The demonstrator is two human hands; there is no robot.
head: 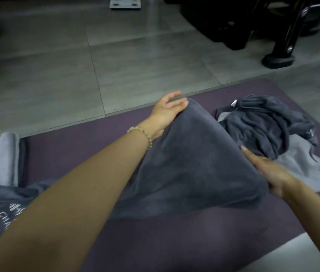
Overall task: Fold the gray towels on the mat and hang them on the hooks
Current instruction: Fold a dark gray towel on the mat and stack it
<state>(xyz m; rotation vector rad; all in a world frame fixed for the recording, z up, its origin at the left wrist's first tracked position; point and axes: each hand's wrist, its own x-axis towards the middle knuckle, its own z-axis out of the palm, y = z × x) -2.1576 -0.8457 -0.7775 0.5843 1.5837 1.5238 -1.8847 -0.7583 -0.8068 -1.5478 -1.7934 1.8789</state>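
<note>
Purple mat (88, 146): gray towel (190, 163); left hand (166, 112) uncurled at corner, right hand (271, 171) seemingly flat against edge.

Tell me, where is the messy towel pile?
Head view: the messy towel pile lies at the right of the purple mat, just beyond the right hand and the dark towel it touches.

Dim, cool light; far corners sink to black. A pale sheen lies on the floor (135, 46). Edges bend, and the right hand (269, 169) is blurred.
</note>
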